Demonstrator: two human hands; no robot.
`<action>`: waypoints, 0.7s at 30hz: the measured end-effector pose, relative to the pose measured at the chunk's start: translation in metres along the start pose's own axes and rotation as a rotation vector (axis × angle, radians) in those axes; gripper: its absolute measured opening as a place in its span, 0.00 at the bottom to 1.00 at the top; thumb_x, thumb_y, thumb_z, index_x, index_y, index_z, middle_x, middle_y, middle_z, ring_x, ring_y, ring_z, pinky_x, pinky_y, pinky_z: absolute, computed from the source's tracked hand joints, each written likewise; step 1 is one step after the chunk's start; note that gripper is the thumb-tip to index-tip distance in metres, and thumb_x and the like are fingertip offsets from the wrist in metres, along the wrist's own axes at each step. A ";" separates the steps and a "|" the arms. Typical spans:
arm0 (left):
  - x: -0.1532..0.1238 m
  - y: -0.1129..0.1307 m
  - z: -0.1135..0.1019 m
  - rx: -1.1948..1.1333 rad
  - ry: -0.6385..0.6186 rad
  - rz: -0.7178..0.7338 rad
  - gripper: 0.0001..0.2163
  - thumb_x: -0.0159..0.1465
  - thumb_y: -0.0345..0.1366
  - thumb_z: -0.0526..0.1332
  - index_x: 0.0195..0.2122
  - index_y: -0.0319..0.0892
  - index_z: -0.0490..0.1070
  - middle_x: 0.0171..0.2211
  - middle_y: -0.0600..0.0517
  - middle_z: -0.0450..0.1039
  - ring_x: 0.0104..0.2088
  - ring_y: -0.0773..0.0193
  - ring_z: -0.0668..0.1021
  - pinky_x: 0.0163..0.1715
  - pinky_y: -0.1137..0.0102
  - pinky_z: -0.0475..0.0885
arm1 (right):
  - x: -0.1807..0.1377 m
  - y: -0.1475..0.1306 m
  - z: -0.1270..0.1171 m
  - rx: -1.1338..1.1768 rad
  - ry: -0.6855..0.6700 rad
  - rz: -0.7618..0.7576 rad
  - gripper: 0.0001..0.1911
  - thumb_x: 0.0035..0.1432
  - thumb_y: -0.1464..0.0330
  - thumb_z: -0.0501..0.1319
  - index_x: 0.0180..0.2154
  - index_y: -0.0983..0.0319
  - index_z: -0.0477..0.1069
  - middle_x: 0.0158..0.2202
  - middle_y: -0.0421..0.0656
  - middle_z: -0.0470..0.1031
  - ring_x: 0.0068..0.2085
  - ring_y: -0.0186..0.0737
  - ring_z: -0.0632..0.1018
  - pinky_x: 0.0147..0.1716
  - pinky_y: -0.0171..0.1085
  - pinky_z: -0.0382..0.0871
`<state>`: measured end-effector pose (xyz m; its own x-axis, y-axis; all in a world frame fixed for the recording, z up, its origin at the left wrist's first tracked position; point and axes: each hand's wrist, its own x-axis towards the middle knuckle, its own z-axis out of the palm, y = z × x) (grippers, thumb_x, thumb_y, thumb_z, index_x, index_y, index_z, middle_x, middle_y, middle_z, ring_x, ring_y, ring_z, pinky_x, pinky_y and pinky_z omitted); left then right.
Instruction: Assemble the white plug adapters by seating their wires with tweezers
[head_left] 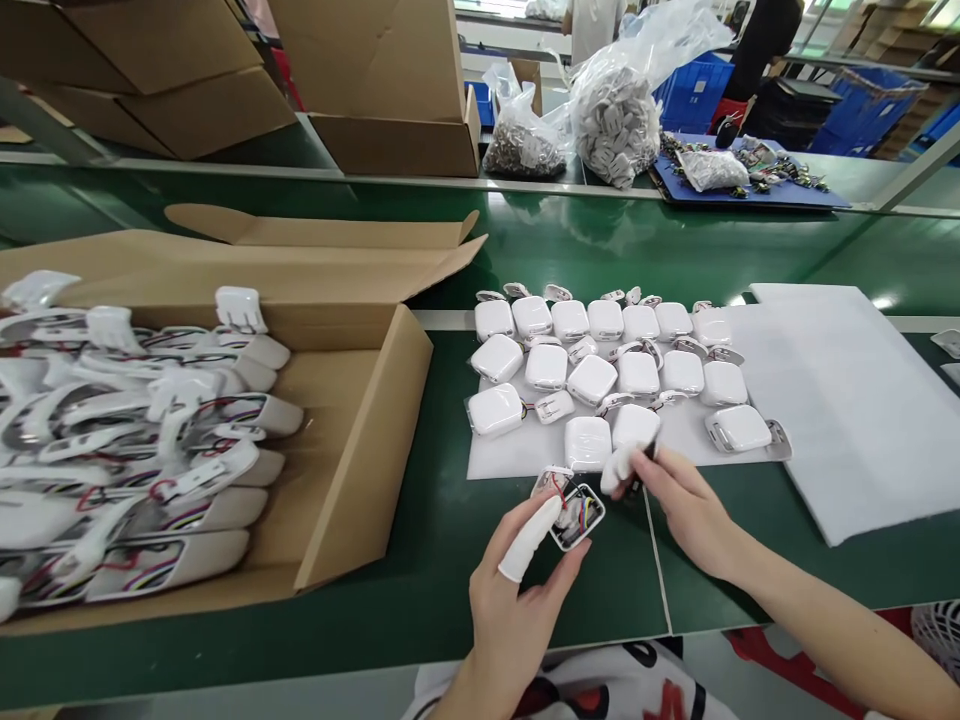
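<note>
Between the thumb and fingers of my left hand [517, 595] is an open white plastic housing [577, 517], with coloured wires showing inside. A white finger cot [529, 540] covers one finger of that hand. My right hand [690, 510] is closed just right of the housing, pinching a small dark object [637, 482] mostly hidden by the fingers; its kind cannot be made out. White cots are on its fingers too. Beyond both hands, several closed white housings [592, 380] lie in rows on a white foam sheet [517, 458], some with small wired pieces.
On the left stands an open cardboard box [364, 470] holding rows of white wired parts [187, 480]. More white foam sheets [862, 420] lie on the right. Along the back shelf are cardboard boxes [375, 60], bags of small parts [619, 120] and a blue board [757, 190].
</note>
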<state>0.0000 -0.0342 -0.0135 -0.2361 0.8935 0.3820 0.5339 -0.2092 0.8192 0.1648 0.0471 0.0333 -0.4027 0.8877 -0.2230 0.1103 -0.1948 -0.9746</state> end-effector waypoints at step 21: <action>-0.001 -0.001 0.000 -0.040 -0.037 -0.010 0.17 0.54 0.31 0.66 0.45 0.44 0.69 0.39 0.51 0.73 0.37 0.62 0.77 0.38 0.71 0.75 | 0.000 0.005 -0.016 0.301 -0.019 0.006 0.21 0.57 0.51 0.57 0.26 0.61 0.66 0.16 0.39 0.66 0.16 0.33 0.67 0.12 0.31 0.59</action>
<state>-0.0003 -0.0348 -0.0152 -0.2110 0.9096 0.3580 0.4982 -0.2150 0.8400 0.1800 0.0529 0.0288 -0.4197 0.8790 -0.2263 -0.1604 -0.3172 -0.9347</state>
